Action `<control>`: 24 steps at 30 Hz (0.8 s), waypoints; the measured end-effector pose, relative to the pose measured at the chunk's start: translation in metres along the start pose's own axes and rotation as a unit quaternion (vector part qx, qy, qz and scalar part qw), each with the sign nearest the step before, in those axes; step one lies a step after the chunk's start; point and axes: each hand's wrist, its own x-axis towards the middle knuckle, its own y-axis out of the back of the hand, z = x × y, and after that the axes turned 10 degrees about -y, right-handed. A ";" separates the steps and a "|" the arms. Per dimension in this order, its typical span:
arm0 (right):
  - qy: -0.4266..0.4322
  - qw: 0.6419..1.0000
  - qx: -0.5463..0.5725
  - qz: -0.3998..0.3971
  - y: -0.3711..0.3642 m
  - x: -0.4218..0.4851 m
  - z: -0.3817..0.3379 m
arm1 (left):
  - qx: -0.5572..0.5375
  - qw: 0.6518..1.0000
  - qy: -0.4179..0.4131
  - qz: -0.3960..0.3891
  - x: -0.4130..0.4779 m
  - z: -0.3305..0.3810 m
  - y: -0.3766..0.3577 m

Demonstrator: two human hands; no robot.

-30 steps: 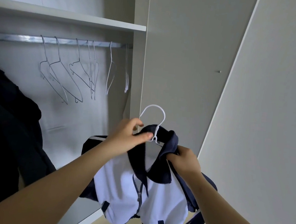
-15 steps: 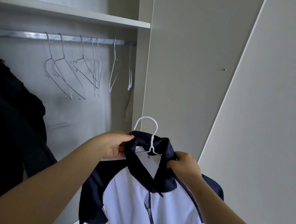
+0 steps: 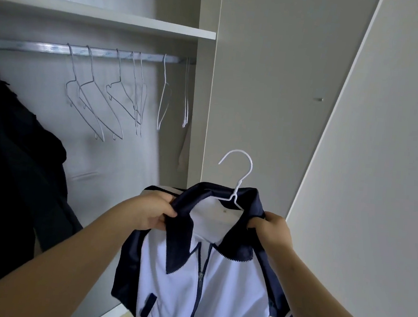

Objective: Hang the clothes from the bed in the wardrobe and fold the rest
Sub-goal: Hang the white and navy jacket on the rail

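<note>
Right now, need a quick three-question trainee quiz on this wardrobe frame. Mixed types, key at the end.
1. True or false: the white wire hanger inside the navy-and-white zip jacket already hangs on the metal wardrobe rail.
2. Pick one: the left hand grips the jacket's A) collar, B) hem, C) zip pull.
3. Fill in: the right hand grips the same ___.

Key: 1 false, the hook is below the rail and clear of it; 2 A; 3 jacket.

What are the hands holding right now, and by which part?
Both hold the navy-and-white jacket, which sits on a white hanger: left hand grips one end of the navy collar, right hand grips the other end.
</note>
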 end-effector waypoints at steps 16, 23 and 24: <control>0.071 0.996 -0.030 -0.051 -0.016 -0.002 -0.005 | 0.407 0.862 -0.281 0.110 0.003 -0.001 0.008; 0.010 0.943 -0.329 0.051 0.000 0.007 0.000 | 0.260 0.884 -0.314 0.229 -0.002 -0.005 0.027; 0.040 0.946 -0.318 0.056 -0.005 0.007 -0.006 | 0.258 0.887 -0.308 0.228 -0.001 -0.006 0.030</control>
